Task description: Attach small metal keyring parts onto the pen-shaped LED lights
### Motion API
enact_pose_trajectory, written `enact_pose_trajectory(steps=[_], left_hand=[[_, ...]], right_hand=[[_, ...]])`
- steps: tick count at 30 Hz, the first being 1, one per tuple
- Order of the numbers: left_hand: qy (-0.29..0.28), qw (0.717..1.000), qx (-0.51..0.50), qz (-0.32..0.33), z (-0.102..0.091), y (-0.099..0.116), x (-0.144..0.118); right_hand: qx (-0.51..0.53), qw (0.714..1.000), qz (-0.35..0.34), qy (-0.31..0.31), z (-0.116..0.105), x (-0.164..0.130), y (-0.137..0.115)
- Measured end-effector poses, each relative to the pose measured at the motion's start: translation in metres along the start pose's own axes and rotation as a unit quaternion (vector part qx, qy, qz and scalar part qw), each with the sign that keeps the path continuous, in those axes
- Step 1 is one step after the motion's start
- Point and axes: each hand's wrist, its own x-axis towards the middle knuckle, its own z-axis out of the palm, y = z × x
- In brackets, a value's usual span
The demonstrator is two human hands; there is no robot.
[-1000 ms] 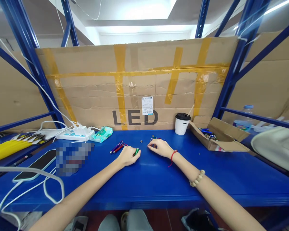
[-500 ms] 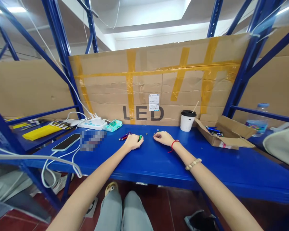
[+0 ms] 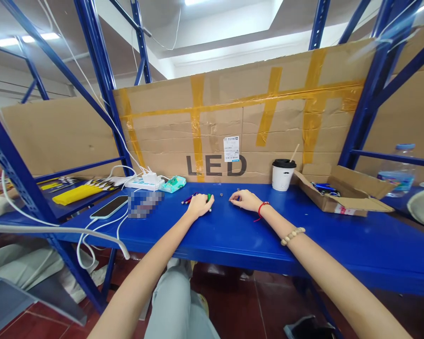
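You have one view only — a camera worn on your head, looking forward and down along both forearms to the blue metal shelf-table [image 3: 233,235], which sits near, with your knees under its front edge. It faces the taped brown cardboard sheet marked LED [image 3: 233,127] square on — wide enough to catch the ceiling lights above.
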Motion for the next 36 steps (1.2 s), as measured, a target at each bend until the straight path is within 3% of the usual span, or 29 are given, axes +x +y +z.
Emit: enact_pose_trajectory(steps=[5,15,24,30,36], left_hand=[[-0.008,1.000,-0.012,-0.004,0.003,-0.003,0.001],[-0.002,0.996,-0.033,0.083,0.010,0.000,0.012],[0.004,0.982,-0.063,0.179,0.021,0.000,0.032],[-0.004,0.970,-0.061,0.235,0.027,-0.001,0.033],[-0.015,0.964,-0.046,0.260,0.023,0.000,0.030]], right_hand=[[-0.006,1.000,0.004,0.012,0.001,0.000,0.000],[-0.096,0.988,0.036,0.111,0.004,0.001,-0.001],[-0.136,0.986,-0.045,0.080,0.023,0.023,-0.018],[-0.130,0.989,-0.063,0.022,0.024,0.030,-0.020],[-0.136,0.987,-0.088,0.011,0.024,0.031,-0.023]])
